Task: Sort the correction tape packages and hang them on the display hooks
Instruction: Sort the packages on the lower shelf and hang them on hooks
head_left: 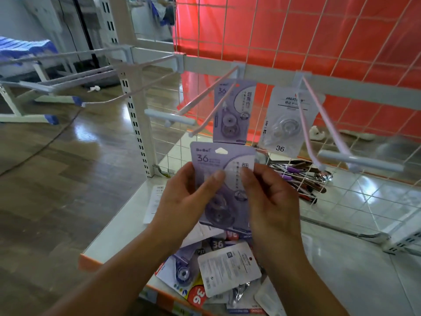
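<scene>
One head-worn wide-angle view looks forward and down, close over the shelf (pixel 341 270); it faces the wire grid (pixel 319 42).

Glossy card-and-plastic package (pixel 222 179), white painted metal wire grid (pixel 268 42), polished wood-look floor (pixel 68 167).

lilac correction tape package (pixel 222 169), white hung package (pixel 287 119), pale pink hooks (pixel 306 124), red backdrop (pixel 330 37).

A glossy brown wood floor (pixel 57 179) spreads to the left, catching bright glare. A red sheet (pixel 296 37) hangs behind the white wire grid (pixel 251 30). Pale floor tiles (pixel 376 197) lie to the right, past a slotted white upright (pixel 136 115).
</scene>
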Demonstrator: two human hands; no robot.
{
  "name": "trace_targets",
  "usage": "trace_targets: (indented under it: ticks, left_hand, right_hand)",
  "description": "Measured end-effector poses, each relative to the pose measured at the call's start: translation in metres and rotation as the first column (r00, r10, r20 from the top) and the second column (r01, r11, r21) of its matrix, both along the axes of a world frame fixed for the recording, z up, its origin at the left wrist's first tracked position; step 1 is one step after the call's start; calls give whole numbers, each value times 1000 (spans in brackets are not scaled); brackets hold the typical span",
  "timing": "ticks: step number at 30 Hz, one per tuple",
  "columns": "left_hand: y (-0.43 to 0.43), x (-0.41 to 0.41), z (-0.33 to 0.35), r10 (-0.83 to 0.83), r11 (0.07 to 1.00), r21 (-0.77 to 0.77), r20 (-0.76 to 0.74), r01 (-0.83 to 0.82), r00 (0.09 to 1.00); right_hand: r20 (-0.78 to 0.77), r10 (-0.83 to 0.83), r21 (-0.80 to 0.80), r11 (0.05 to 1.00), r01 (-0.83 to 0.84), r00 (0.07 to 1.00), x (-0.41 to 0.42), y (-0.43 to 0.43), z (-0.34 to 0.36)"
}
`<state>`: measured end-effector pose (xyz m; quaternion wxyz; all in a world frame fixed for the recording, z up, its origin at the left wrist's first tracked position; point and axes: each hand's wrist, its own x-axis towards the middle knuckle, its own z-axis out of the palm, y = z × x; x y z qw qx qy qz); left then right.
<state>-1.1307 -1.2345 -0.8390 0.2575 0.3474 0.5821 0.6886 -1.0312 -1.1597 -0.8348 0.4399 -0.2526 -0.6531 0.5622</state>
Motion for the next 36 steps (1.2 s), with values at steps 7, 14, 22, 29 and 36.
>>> trace_targets:
  ticks: [7,14,22,29,36]
  left_hand:
    - [-7,7,-1,311,938,199,-112,-285,944]
    - [-3,2,4,482,867,209,-117,-453,869]
    - [11,-7,2,536,843,114,-86,-526,840]
    - [51,-35,-2,552,833,115,-229,-541,802]
    - [112,-63,3,474,881,100,-225,-463,852]
  right_hand:
    - [-92,110,66,992,-104,990,2,-28,11]
    - [-117,155,83,986,-146,981,-5,-31,21]
    - [-55,122,62,991,-119,991,-17,-15,16]
    - [58,-4,169,986,-6,998,-29,19,-2]
    - [178,-276,414,892,182,945,-63,79,2]
